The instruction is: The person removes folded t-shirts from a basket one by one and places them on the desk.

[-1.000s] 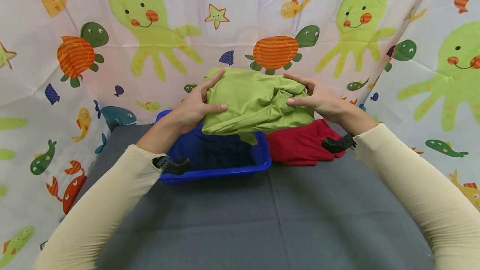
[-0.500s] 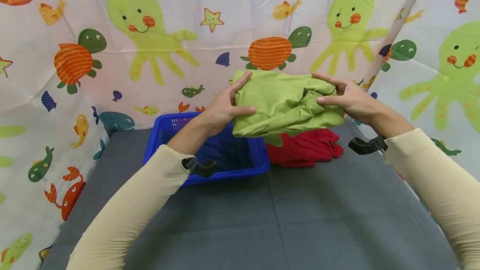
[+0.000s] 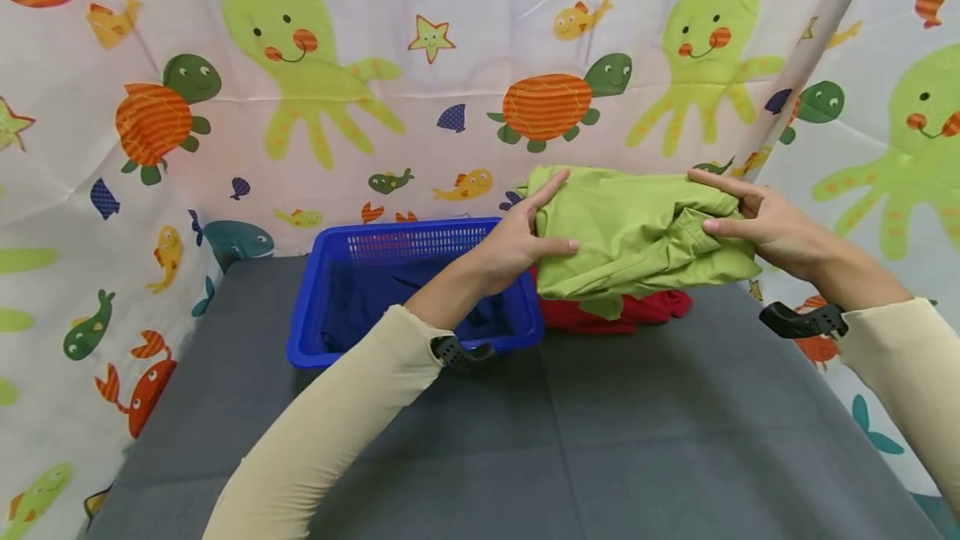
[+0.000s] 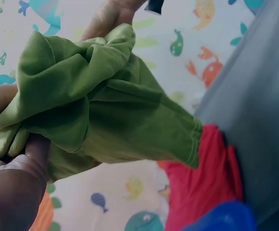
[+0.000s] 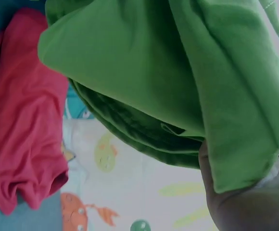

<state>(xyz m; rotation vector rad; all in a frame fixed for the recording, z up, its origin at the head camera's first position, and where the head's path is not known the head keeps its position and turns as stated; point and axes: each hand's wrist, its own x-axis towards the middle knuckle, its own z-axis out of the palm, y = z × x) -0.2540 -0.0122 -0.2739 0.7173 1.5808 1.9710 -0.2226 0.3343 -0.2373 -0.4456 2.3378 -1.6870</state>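
Note:
A folded lime-green garment (image 3: 622, 227) is held up in the air between both hands. My left hand (image 3: 510, 248) grips its left end, thumb on the near face and fingers behind. At the right end, my right hand (image 3: 780, 223) pinches the bunched part the same way. Loose folds and a stitched hem of the green garment (image 4: 134, 110) hang down in the left wrist view. Below and behind it lies a red garment (image 3: 645, 311), partly hidden by the green one. In the right wrist view the red garment (image 5: 26, 115) shows as a folded bundle.
A blue plastic basket (image 3: 300, 315) with dark blue cloth (image 3: 375, 290) inside stands at the back left, partly behind my left forearm. The grey table (image 3: 480, 457) runs up to a curtain (image 3: 465, 7) printed with sea animals at the back and sides.
Both hands have carried the green garment to the right, and it now sits a little lower. More of the blue basket shows, while the red garment is more covered.

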